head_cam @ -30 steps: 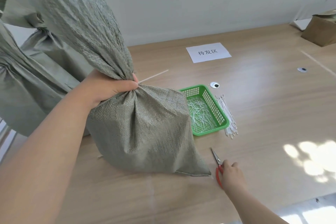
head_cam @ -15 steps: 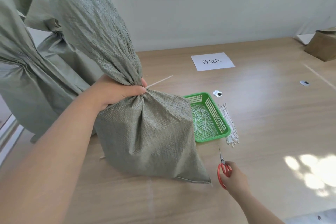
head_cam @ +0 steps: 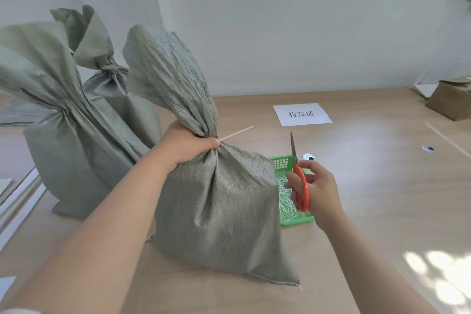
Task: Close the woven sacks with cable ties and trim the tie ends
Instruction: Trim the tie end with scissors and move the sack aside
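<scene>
now left grip (head_cam: 188, 146) clenches the sack neck (head_cam: 204, 120), right grip (head_cam: 318, 186) holds scissors (head_cam: 302, 186); paper sign (head_cam: 302, 114) reads 待发区.

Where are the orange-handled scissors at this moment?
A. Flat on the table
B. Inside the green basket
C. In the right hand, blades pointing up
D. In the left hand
C: the right hand grips the orange-handled scissors, blades up; the left hand holds the neck of the woven sack.

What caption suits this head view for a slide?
Left hand grips the tied sack at its neck; right hand holds orange scissors near the untrimmed tie end.
</scene>
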`<state>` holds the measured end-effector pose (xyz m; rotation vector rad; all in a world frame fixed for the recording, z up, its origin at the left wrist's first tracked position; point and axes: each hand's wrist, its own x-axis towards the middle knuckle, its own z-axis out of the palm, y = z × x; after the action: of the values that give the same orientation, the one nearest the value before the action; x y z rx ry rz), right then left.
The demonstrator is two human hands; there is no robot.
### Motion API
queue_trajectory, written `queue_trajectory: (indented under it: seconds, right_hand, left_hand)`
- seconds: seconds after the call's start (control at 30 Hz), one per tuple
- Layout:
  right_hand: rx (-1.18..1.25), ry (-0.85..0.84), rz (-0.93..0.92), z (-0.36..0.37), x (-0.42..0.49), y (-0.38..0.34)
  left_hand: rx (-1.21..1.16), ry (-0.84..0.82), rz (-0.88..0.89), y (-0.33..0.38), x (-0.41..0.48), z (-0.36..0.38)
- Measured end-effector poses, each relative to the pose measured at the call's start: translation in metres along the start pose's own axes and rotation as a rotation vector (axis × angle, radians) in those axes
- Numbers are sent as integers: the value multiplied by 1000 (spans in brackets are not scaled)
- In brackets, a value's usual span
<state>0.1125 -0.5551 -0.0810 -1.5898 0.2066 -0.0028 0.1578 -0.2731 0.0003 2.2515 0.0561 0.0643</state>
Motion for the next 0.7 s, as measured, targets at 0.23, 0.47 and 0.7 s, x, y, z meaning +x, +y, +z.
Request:
queue_trajectory:
  seconds: [0.23, 0.47, 0.7]
  right_hand:
    - [-29, -263, -41, 47, -8, -74]
    - [-134, -385, 85, 68, -26, -73]
    - [-141, -431, 131, 79, -25, -66]
  left_hand:
    - [4, -39, -16, -2, 6, 1]
    - [-33, -40, -34, -1, 7, 0]
    - [-43, -43, -33, -3, 11, 2]
